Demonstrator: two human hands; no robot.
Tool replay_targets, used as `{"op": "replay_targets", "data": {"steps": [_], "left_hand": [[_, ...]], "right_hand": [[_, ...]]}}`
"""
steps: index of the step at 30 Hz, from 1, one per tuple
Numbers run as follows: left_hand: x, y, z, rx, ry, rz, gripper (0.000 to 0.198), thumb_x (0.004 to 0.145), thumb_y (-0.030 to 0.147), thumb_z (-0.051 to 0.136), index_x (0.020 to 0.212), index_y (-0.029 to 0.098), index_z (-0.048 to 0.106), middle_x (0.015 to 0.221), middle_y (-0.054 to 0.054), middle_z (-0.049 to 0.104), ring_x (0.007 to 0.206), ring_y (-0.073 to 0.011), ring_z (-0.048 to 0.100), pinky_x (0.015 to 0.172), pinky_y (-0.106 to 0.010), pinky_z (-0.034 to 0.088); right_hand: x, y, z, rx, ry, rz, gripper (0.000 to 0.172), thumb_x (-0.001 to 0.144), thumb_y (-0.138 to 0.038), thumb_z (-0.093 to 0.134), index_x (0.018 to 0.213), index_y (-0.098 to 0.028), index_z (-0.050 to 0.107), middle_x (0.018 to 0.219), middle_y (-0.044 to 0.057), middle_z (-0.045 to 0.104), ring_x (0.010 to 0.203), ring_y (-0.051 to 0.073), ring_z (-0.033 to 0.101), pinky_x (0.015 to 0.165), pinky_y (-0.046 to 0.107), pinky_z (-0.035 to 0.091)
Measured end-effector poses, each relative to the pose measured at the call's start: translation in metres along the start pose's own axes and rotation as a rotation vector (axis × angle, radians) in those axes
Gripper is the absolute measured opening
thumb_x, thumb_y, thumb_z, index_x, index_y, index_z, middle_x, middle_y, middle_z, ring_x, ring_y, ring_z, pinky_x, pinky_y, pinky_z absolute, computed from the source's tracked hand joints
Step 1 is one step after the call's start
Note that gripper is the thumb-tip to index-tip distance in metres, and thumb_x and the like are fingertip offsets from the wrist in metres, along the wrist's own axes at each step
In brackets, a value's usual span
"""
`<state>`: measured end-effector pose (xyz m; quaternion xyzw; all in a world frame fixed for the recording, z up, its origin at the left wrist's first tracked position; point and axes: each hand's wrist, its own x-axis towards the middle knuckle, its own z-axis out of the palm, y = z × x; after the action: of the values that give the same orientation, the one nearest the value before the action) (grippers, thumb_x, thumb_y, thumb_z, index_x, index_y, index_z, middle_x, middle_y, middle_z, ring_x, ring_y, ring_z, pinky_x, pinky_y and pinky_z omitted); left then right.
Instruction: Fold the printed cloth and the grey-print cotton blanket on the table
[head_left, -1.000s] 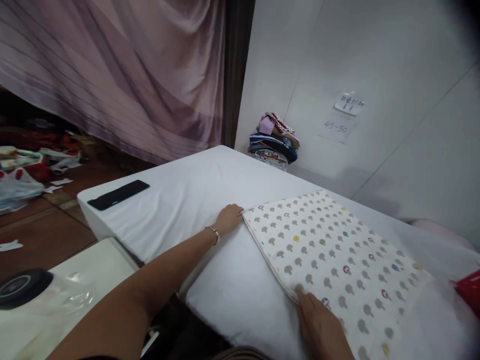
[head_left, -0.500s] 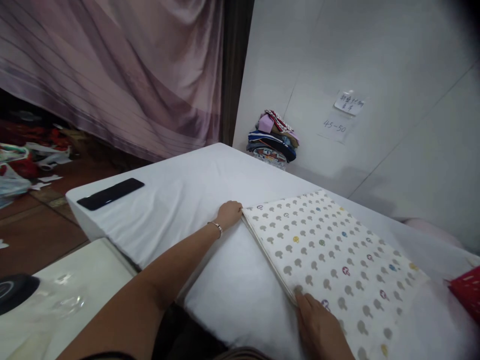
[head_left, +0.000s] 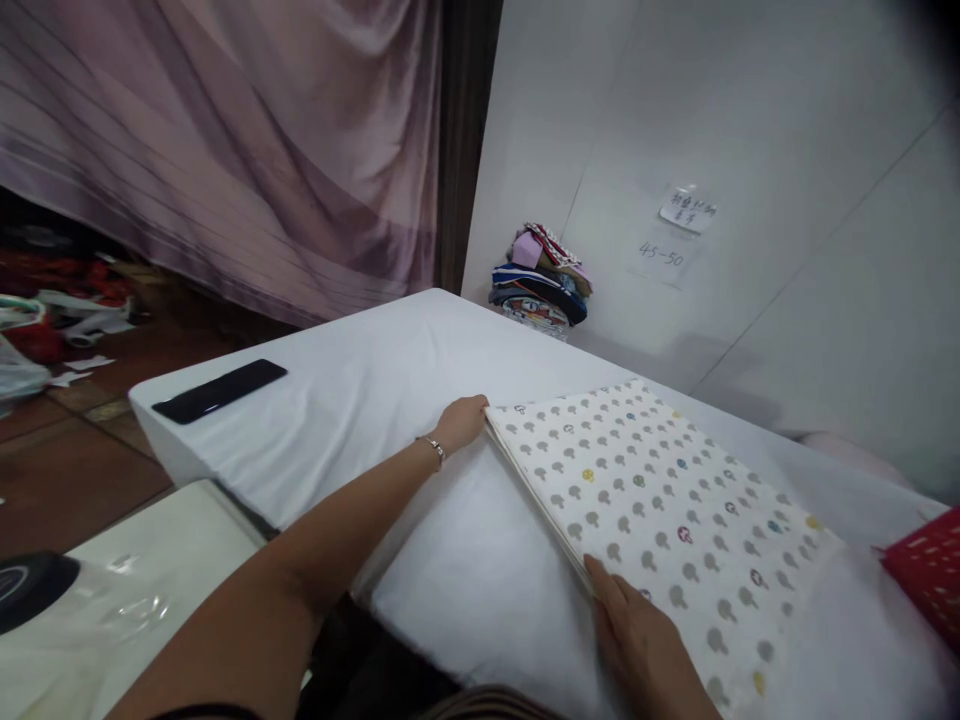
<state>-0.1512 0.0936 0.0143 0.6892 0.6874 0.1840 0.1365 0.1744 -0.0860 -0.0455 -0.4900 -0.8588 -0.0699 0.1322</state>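
Observation:
A folded white cloth [head_left: 660, 500] with grey and coloured mushroom prints lies flat on the white-covered table [head_left: 375, 350]. My left hand [head_left: 463, 424], with a bracelet at the wrist, has its fingers closed on the cloth's far left corner. Along the near left edge, my right hand [head_left: 634, 625] grips the layered fold, thumb side up, the rest of its fingers partly hidden. The cloth's layers show between the two hands.
A black phone [head_left: 220, 391] lies at the table's left end. Folded clothes [head_left: 541, 280] are stacked by the wall [head_left: 600, 130]. Red fabric [head_left: 930, 570] is at the right edge. A pale surface [head_left: 180, 540] with a dark round object [head_left: 34, 590] stands lower left.
My right hand has moved slightly up along the cloth's near edge. My left hand keeps its hold on the corner. The view has shifted slightly.

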Motion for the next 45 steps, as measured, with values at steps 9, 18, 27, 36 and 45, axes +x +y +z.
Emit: {"op": "replay_targets", "data": {"steps": [9, 18, 27, 36, 45], "left_hand": [[-0.007, -0.011, 0.008, 0.197, -0.030, 0.126, 0.021, 0.081, 0.010, 0.042, 0.084, 0.016, 0.062, 0.090, -0.010, 0.061, 0.088, -0.0213, 0.060, 0.076, -0.032, 0.044], [-0.033, -0.026, -0.002, -0.001, 0.056, 0.270, 0.033, 0.083, 0.016, 0.044, 0.111, 0.023, 0.059, 0.109, -0.003, 0.059, 0.094, -0.0147, 0.057, 0.082, -0.025, 0.045], [-0.048, -0.009, 0.005, 0.152, 0.075, 0.687, 0.024, 0.090, 0.020, 0.043, 0.096, 0.021, 0.066, 0.105, -0.005, 0.062, 0.097, -0.0183, 0.053, 0.081, -0.032, 0.042], [-0.038, -0.005, 0.011, 0.327, 0.060, 0.830, 0.023, 0.087, 0.012, 0.043, 0.085, 0.018, 0.065, 0.092, -0.005, 0.063, 0.090, -0.0177, 0.053, 0.076, -0.029, 0.039], [-0.042, -0.009, 0.004, 0.381, 0.101, 0.816, 0.026, 0.085, 0.007, 0.039, 0.090, 0.017, 0.062, 0.097, -0.005, 0.061, 0.088, -0.0168, 0.052, 0.074, -0.028, 0.041]], "right_hand": [[0.019, -0.015, -0.017, -0.047, -0.293, -0.003, 0.056, 0.077, -0.003, 0.036, 0.129, -0.015, 0.051, 0.102, 0.013, 0.067, 0.080, 0.020, 0.064, 0.070, 0.029, 0.051], [0.021, -0.015, -0.021, 0.011, -0.315, 0.030, 0.053, 0.079, -0.005, 0.037, 0.129, -0.018, 0.052, 0.106, 0.012, 0.065, 0.084, 0.021, 0.063, 0.071, 0.028, 0.048], [0.028, -0.022, -0.033, -0.018, -0.397, 0.043, 0.052, 0.082, -0.005, 0.035, 0.132, -0.016, 0.048, 0.105, 0.014, 0.064, 0.085, 0.023, 0.063, 0.070, 0.029, 0.047], [0.029, -0.025, -0.038, -0.007, -0.415, 0.065, 0.053, 0.082, -0.006, 0.035, 0.132, -0.018, 0.047, 0.103, 0.012, 0.064, 0.082, 0.021, 0.062, 0.065, 0.026, 0.043], [0.025, -0.024, -0.034, 0.020, -0.337, 0.067, 0.052, 0.082, -0.008, 0.032, 0.130, -0.017, 0.049, 0.100, 0.012, 0.064, 0.080, 0.021, 0.060, 0.066, 0.027, 0.042]]}}
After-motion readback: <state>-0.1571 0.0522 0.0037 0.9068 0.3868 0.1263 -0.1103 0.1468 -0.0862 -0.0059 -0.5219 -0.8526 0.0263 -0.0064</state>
